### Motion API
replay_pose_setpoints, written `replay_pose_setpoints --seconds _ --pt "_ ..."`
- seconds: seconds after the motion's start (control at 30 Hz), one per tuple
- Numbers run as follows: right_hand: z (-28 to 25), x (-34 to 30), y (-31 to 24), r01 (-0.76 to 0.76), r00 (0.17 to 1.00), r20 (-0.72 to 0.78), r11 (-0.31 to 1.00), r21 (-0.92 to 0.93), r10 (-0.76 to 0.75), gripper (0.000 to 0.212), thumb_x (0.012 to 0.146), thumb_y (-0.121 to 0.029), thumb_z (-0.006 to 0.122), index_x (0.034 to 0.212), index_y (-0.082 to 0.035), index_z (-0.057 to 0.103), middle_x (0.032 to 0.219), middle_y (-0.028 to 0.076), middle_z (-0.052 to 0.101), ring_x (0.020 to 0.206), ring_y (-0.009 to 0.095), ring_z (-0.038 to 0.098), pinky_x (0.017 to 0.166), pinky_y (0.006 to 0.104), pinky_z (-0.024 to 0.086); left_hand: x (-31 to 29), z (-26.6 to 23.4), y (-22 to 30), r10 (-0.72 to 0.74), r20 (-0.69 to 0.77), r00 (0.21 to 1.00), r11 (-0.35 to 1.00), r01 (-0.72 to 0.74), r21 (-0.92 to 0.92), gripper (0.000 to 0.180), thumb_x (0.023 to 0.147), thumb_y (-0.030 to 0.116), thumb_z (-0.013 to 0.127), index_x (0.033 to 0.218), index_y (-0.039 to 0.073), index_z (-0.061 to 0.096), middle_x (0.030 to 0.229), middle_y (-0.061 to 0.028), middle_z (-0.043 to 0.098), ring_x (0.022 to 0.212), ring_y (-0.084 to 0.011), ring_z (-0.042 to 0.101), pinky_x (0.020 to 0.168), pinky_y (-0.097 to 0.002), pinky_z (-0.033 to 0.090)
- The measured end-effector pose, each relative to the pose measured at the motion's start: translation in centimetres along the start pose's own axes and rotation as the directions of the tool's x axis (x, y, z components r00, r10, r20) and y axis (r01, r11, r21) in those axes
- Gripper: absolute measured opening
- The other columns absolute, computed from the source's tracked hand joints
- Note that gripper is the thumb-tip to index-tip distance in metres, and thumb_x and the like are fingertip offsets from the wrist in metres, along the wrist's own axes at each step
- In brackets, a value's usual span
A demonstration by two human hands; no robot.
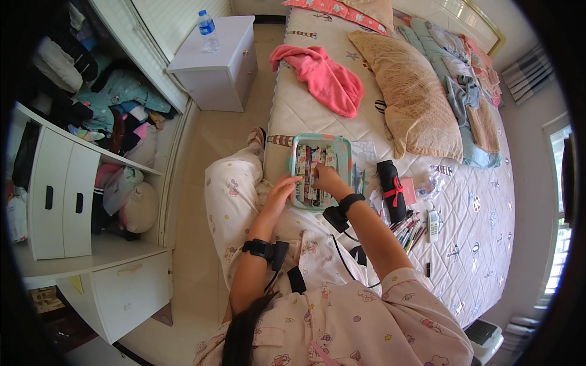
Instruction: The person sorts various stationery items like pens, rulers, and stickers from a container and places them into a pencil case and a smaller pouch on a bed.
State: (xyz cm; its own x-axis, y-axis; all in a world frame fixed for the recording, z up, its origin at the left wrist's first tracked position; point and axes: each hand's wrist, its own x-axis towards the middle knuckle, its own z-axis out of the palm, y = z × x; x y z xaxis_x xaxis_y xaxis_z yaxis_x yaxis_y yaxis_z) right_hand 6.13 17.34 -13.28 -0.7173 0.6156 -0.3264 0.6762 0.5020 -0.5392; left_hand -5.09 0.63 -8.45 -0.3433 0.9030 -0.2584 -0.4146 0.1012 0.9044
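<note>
A rectangular pale-green storage box [350, 160] with a patterned rim rests by my lap at the bed's edge. Inside lie several slim, colourfully printed items [314, 160] in rows, too small to name. My left hand [281, 190] grips the box at its near left side, its fingertips at the rim. Over the box's right wall reaches my right hand [330, 180], fingers bent down among the slim items. What those fingers pinch is hidden. Black straps with small devices sit on both wrists.
Right of the box lie a black roll with a red ribbon [395, 190], loose pens [410, 232], a white remote control [433, 226] and crumpled clear plastic [431, 185]. Beyond are a pink cloth [323, 79] and a tan pillow [409, 100]. A bottle [208, 32] stands on the nightstand [213, 67].
</note>
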Motion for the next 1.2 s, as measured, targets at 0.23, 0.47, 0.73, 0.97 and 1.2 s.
replay_pose_setpoints --seconds 0.23,0.47,0.73,0.97,1.2 --pt "-0.8 -0.6 -1.1 0.062 0.997 -0.044 0.998 -0.017 -0.063 0.08 0.047 -0.013 0.077 0.117 -0.001 0.039 0.095 0.023 0.058 0.091 0.038 0.056 0.078 0.039 0.046 0.0 -0.1 -0.2 0.015 0.019 1.0 1.0 -0.015 0.01 0.025 0.088 0.016 0.047 0.106 0.004 0.059 0.071 0.0012 0.046 0.063 -0.0059 0.042 0.06 -0.0198 0.035" --pt "-0.7 1.1 -0.1 0.047 0.994 0.1 0.997 -0.064 -0.041 0.088 0.047 -0.012 0.077 0.122 0.0 0.033 0.097 0.026 0.056 0.094 0.038 0.055 0.08 0.0398 0.046 -0.1 0.2 0.1 0.002 -0.008 1.0 1.0 -0.003 -0.005 0.025 0.088 0.016 0.046 0.106 0.003 0.059 0.07 0.0023 0.045 0.063 -0.0063 0.042 0.059 -0.0198 0.035" --pt "-1.1 0.4 0.0 0.184 0.974 0.143 0.981 -0.066 -0.173 0.089 0.051 -0.01 0.074 0.127 -0.002 0.03 0.106 0.025 0.05 0.099 0.039 0.05 0.082 0.0396 0.045 -0.2 0.1 0.1 -0.039 0.0 0.999 0.999 0.039 -0.028 0.027 0.088 0.019 0.047 0.107 0.003 0.059 0.066 0.0023 0.043 0.062 -0.0062 0.041 0.06 -0.0193 0.034" --pt "-1.7 0.7 0.7 0.274 0.961 -0.002 0.955 -0.114 -0.276 0.06 0.059 -0.011 0.069 0.114 -0.002 0.047 0.098 0.022 0.054 0.091 0.036 0.055 0.078 0.0389 0.046 0.0 0.2 -0.2 -0.043 -0.009 0.999 0.998 0.042 -0.042 0.027 0.087 0.019 0.048 0.106 0.004 0.059 0.064 0.0032 0.042 0.062 -0.0063 0.04 0.063 -0.0188 0.033" --pt "-4.2 -2.3 -1.2 0.272 0.935 0.253 0.961 -0.054 -0.25 0.028 0.072 -0.019 0.056 0.093 -0.001 0.056 0.076 0.018 0.061 0.077 0.034 0.059 0.071 0.0427 0.046 -0.1 0.2 0.2 -0.031 -0.021 0.999 1.0 0.031 0.002 0.027 0.088 0.019 0.047 0.107 0.003 0.058 0.065 0.003 0.042 0.062 -0.0064 0.04 0.061 -0.0192 0.034"
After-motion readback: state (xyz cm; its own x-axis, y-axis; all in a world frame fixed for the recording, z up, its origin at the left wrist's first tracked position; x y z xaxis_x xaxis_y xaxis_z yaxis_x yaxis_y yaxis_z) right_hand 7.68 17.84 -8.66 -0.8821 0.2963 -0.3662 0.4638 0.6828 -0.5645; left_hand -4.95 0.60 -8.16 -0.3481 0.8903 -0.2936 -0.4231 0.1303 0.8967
